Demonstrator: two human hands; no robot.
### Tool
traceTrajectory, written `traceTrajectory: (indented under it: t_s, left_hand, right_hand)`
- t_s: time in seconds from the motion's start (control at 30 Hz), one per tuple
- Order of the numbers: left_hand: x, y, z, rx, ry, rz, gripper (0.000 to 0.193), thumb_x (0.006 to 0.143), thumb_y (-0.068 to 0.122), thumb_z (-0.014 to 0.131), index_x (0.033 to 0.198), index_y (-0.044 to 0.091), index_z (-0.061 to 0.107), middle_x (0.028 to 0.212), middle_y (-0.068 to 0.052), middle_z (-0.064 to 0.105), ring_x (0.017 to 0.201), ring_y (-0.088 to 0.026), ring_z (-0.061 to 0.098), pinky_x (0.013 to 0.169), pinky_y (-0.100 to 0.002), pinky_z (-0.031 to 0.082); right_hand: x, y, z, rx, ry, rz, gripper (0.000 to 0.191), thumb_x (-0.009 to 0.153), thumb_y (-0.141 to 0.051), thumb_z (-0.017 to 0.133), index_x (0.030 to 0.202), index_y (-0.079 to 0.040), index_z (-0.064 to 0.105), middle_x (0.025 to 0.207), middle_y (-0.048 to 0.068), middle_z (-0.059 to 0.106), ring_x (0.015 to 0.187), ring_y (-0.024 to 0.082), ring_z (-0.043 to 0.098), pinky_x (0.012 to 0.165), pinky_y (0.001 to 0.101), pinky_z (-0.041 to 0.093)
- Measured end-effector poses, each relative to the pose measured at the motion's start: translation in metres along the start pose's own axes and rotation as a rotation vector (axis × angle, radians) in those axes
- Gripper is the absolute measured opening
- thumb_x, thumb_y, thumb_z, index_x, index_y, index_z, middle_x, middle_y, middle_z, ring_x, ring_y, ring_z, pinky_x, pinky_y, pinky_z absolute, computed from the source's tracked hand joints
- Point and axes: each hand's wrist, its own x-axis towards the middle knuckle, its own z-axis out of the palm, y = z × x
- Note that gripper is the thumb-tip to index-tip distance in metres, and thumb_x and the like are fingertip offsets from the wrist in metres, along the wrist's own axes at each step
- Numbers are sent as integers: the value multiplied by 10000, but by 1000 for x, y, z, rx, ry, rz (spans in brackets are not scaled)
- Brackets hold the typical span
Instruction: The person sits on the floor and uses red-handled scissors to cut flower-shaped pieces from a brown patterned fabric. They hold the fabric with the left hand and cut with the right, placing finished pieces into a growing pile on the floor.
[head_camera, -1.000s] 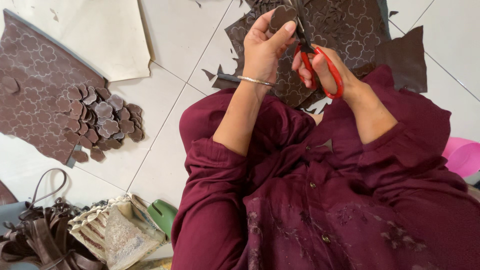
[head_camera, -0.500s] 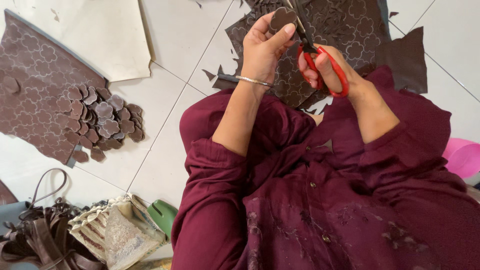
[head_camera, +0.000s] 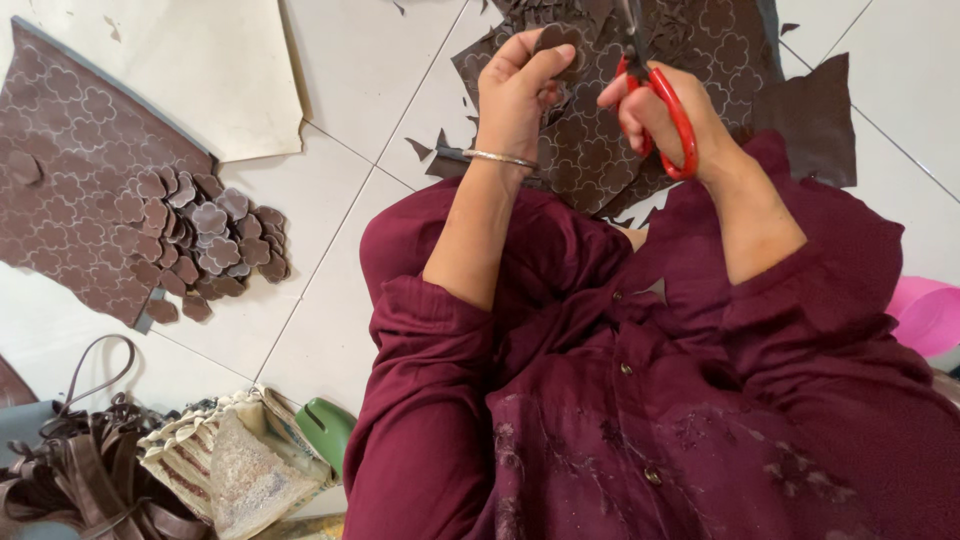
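My left hand (head_camera: 520, 88) pinches a small brown leather piece (head_camera: 560, 40) between thumb and fingers; a thin silver bangle sits on that wrist. My right hand (head_camera: 660, 115) grips red-handled scissors (head_camera: 665, 110), whose dark blades point up at the leather piece. Under both hands lies a large brown leather sheet (head_camera: 700, 40) marked with flower outlines, with cut-out holes and ragged edges.
A pile of cut brown flower shapes (head_camera: 205, 235) rests on another patterned sheet (head_camera: 70, 170) at left, beside a cream sheet (head_camera: 190, 60). Brown straps and a bag (head_camera: 90, 470), a woven pouch (head_camera: 235, 465) and a green object (head_camera: 325, 430) lie at lower left. A pink item (head_camera: 925, 315) sits at right.
Both hands have shifted slightly left and up with the leather piece and scissors; the scissor handles have closed a little.
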Motion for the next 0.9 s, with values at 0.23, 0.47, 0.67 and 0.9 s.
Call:
traceTrajectory:
  t_s: [0.23, 0.47, 0.67, 0.9]
  left_hand:
    - [-8, -4, 15, -25, -77, -125, 220, 885, -32, 713, 1084, 14, 633, 969, -84, 731, 832, -147, 714, 722, -295, 612]
    - [-12, -2, 17, 96, -123, -142, 280, 912, -29, 728, 1186, -36, 670, 1005, -91, 737, 839, -147, 706, 735, -297, 606]
    - [-5, 0, 13, 48, 2, 41, 245, 926, -19, 733, 1164, -17, 677, 970, -69, 742, 824, -116, 694, 698, -261, 588]
    - [-12, 8, 17, 179, 36, 89, 279, 910, 29, 786, 1175, 23, 698, 985, -27, 747, 838, -66, 683, 696, -230, 578]
  right_hand:
    - [2, 3, 6, 108, 138, -55, 210, 1021, -196, 705, 1077, -14, 617, 749, 22, 591, 610, 84, 544, 556, 240, 436]
    - [0, 8, 3, 177, 164, -43, 263, 1039, -238, 660, 1140, -2, 600, 796, 26, 584, 676, 97, 566, 626, 257, 483]
    - [3, 6, 4, -10, -18, 26, 565, 1081, -507, 478, 1300, 2, 587, 915, 2, 541, 845, 96, 561, 780, 273, 500]
    - [0, 2, 7, -148, -128, 12, 761, 1014, -683, 444, 1286, 12, 592, 914, 9, 553, 852, 116, 562, 812, 296, 516]
